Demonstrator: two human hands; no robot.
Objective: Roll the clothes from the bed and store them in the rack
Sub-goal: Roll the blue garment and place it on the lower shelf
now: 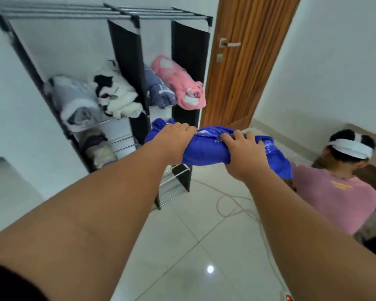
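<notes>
- Crowding in the rack (126,51) at upper left is the first risk. A grey-white roll (78,103) and a black-and-white bundle (115,94) fill the left compartment's shelf, and a navy roll (159,92) and a pink roll (180,85) fill the right one. Their front ends appear to overhang the edge, so pushing another piece in there could knock one off.
- Both grips are clenched at frame centre: the left hand (174,137) clamps one end of the blue roll (206,151), and the right hand (241,153) clasps it further right. The roll hangs in the air in front of the rack's lower right part, not yet on any shelf.
- Loose cloth sticks out past both hands. If either grip slackens during placement, I judge the roll may come undone.
- Right of the rack's foot, a cable (228,205) loops over the tiled floor (193,246); a step that way could snag it.
- At the right edge a person (334,192) in a pink shirt sits low, near the roll's right end; a swing that way could brush them.
- Hidden or unclear:
  - The lower-left bundle (98,146) is blurred.
  - The arms and roll cover the lower right compartment, so its free room cannot be told.
  - Fingertips under the roll are unseen.
  - The bed is out of frame.
</notes>
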